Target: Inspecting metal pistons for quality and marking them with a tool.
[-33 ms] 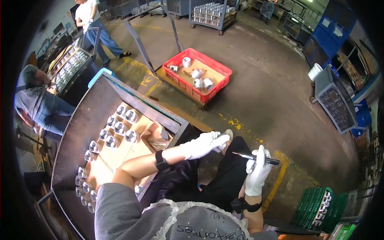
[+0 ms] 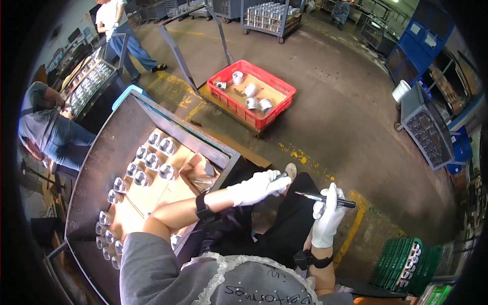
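Fingers of right hand (image 2: pixel 327 216) closed round a thin dark tool (image 2: pixel 325 199), left hand (image 2: pixel 256 186) fingers curled on small dark part (image 2: pixel 281 176)

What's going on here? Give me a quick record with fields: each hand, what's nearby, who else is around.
Left hand: white-gloved left hand, closed around a small dark object, partly hidden
Right hand: white-gloved right hand gripping a thin dark pen-like tool
At the person's left: metal bin with rows of shiny metal parts
Floor ahead: red crate with a few metal parts
Others: two people, upper left
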The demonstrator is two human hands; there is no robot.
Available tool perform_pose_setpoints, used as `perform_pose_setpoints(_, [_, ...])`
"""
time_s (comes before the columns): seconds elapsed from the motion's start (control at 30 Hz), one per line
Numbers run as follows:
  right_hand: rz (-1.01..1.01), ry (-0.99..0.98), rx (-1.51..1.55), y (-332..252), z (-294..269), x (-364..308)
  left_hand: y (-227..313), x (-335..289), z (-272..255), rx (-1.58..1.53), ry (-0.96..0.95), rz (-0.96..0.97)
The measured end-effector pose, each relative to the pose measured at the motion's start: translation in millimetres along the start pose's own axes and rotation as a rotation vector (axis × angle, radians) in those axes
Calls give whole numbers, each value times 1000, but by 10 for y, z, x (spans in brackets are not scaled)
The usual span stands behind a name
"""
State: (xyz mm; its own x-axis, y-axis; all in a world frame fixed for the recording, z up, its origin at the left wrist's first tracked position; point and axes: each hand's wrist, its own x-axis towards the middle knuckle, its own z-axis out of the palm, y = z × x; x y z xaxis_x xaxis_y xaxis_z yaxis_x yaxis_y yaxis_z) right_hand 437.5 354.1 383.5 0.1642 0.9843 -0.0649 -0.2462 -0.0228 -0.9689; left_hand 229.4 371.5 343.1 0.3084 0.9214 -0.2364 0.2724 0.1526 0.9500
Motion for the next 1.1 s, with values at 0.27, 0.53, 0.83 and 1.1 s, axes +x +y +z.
perform_pose_setpoints(0.27, [-47,-212,20,-105,287,198,-1,-456,275,316,296,352])
perform_pose_setpoints(0.53, [19,-409,-39,-61,433,273,-84,-584,241,402,365,426])
perform_pose_setpoints(0.83, [250,-529,-39,255,828,184,124,-1009,90,-40,118,-62])
perform_pose_setpoints(1.1, [179,-1038,-265,519,1663,-184,-706,-1534,-761,-397,260,325])
